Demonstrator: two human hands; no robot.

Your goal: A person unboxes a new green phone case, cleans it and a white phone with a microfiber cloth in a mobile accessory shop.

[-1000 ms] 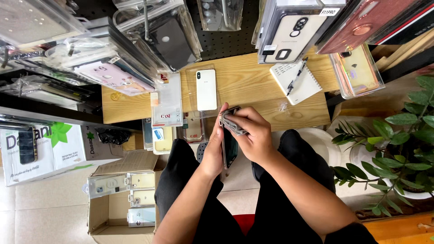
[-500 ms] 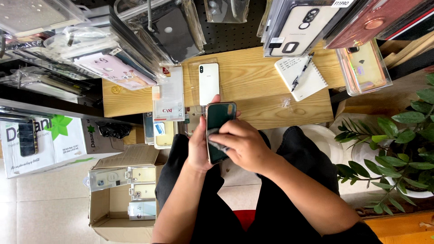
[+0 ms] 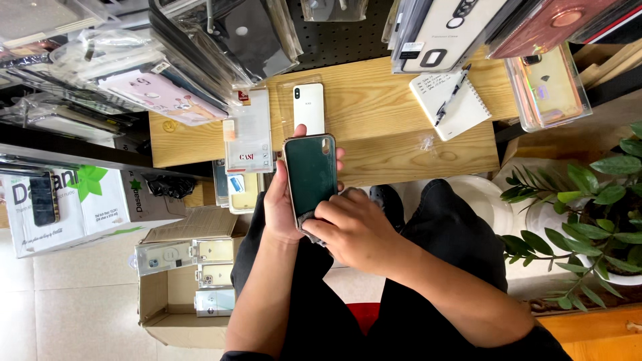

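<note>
From the head camera, looking down past the person's knees: the left hand (image 3: 284, 207) cradles a dark green phone case (image 3: 310, 177) from behind and along its left edge, thumb up that side and fingertips showing past the right edge, so the case stands nearly upright, held above the lap and just in front of the wooden table (image 3: 374, 113). The right hand (image 3: 351, 227) is closed over the case's lower right corner, fingers curled and pinching it there; whether a phone sits inside I cannot tell, since the hand hides that corner.

The case looks light and thin, with a glossy back that seems likely to slip under dry fingers. I judge it somewhat flexible at the rim, so the long edges are the safest place to hold, and the corners are where it would bend or peel. The camera cut-out near its top is a weak spot to keep fingers off.

On the table beyond lies a white phone (image 3: 309, 107), back up, beside a clear packaged case (image 3: 249, 130); a spiral notebook (image 3: 449, 103) with a pen (image 3: 453, 95) lies well apart to the right. A cardboard box (image 3: 180, 281) of packaged cases stands on the floor by the left knee
</note>
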